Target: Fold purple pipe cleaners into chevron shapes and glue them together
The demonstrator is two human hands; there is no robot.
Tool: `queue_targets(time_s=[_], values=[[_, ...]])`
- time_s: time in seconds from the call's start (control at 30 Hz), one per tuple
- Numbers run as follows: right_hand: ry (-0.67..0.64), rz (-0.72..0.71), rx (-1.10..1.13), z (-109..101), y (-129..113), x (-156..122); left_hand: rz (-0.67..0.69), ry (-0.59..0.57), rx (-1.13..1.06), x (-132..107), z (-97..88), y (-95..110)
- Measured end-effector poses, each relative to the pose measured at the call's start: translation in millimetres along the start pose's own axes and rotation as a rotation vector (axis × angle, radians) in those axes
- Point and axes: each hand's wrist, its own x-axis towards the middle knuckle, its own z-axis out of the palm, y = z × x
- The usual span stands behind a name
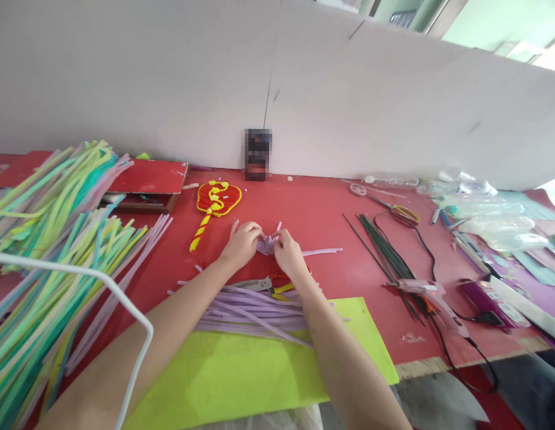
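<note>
Between my fingertips, over the red table [304, 209], is a small bent lavender pipe cleaner piece [265, 245]. My left hand [242, 243] pinches its left side, fingers closed. On its right side my right hand [287, 249] is closed on the same piece. One short end pokes up between the hands. Straight lavender stems [324, 251] lie to the right of my right hand. Closer to me, a pile of lavender pipe cleaners [259, 313] rests on a yellow-green sheet [241, 370]. Pliers [257, 285] with red and yellow handles lie on the pile, partly behind my right forearm.
A red and yellow pipe-cleaner fan [226, 202] lies beyond my left hand. Multicoloured pipe cleaners [93, 239] heap at left, a white bar [80, 267] crossing before them. At right are green wire stems [380, 248], scissors [400, 212], a corded glue gun [432, 295] and plastic bottles [461, 185].
</note>
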Motion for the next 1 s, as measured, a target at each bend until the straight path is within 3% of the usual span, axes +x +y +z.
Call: queue_targets(time_s=[0.3,1.0], values=[[0.074,-0.075,-0.031,-2.3,1.7,0.6,0.033,0.023,0.021,1.1,-2.6,0.1],[-0.027,-0.1,-0.193,2.0,-3.9,1.1,0.062,-0.01,0.075,0.0,-3.7,0.8]])
